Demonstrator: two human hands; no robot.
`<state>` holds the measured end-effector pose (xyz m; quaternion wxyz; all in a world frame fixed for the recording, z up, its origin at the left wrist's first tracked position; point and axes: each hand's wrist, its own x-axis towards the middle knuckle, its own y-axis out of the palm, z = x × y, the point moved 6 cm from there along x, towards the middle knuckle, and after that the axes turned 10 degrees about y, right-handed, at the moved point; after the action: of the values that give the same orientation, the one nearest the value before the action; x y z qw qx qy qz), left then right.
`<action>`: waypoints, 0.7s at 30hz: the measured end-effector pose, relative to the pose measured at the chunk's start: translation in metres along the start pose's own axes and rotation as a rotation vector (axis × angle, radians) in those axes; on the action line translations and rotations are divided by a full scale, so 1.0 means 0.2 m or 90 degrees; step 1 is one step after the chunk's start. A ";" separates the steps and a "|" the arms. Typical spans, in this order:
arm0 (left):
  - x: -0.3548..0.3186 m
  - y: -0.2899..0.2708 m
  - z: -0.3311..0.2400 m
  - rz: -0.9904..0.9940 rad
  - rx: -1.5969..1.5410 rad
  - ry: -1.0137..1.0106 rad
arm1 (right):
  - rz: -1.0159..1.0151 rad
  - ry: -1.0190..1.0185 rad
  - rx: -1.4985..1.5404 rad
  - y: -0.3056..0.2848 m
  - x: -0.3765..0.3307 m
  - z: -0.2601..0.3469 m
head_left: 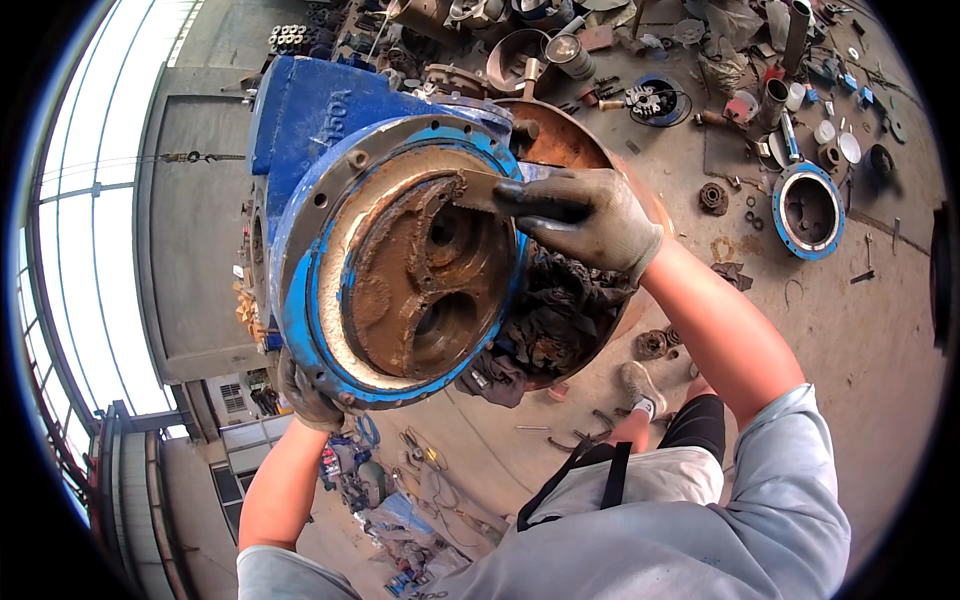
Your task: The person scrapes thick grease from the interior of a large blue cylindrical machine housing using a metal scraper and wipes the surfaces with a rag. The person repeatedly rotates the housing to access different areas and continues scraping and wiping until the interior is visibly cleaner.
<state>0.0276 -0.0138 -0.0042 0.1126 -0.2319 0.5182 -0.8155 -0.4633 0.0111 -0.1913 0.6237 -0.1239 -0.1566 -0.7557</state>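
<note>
Grey sleeves and a dark apron strap sat nearest, at 6 o'clock in the view. Left hand (308, 398), gloved, was at 7 o'clock, fingers curled shut around the lower rim of the blue flange; it gripped the edge from below. Right hand (588, 218), also in a grey glove with dark fingertips, was at 2 o'clock of the casing, fingers closed on a flat metal scraper (478, 190). The scraper's blade lay against the upper rim of the rusty bore, touching the brown crust there. The blue pump casing (400, 250) stood centre frame, tilted toward the person, its round open face caked in rust and mud, two dark round cavities inside. A dark oily rag (560, 310) hung just beside the casing at 4 o'clock, under the right wrist. A rusty round plate (560, 140) showed behind the right hand. Farther out at 2 o'clock, a blue ring flange (808, 210) lay on the concrete floor (860, 340), well apart. Beyond it, at 12 to 1 o'clock, scattered pipes, bearings and small parts, too small to tell.
</note>
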 end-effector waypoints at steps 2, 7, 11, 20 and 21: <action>-0.08 0.03 0.12 0.051 -0.166 -0.283 | 0.020 0.000 -0.003 -0.02 0.03 0.01; -0.08 -0.01 0.06 0.009 -0.288 -0.341 | 0.070 -0.021 -0.062 -0.03 0.09 0.06; 0.22 -0.04 -0.08 0.001 -0.416 -0.394 | 0.064 -0.089 -0.096 -0.07 0.13 0.06; 0.34 -0.07 -0.14 -0.021 -0.393 -0.376 | 0.112 -0.274 -0.242 -0.13 0.27 0.19; 0.33 -0.07 -0.13 -0.026 -0.408 -0.378 | 0.128 -0.264 -0.262 -0.16 0.27 0.14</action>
<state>-0.0408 -0.0155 0.0167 0.1626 -0.4901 0.6856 -0.5132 -0.5050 -0.0212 -0.1484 0.6116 -0.4141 -0.1113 -0.6648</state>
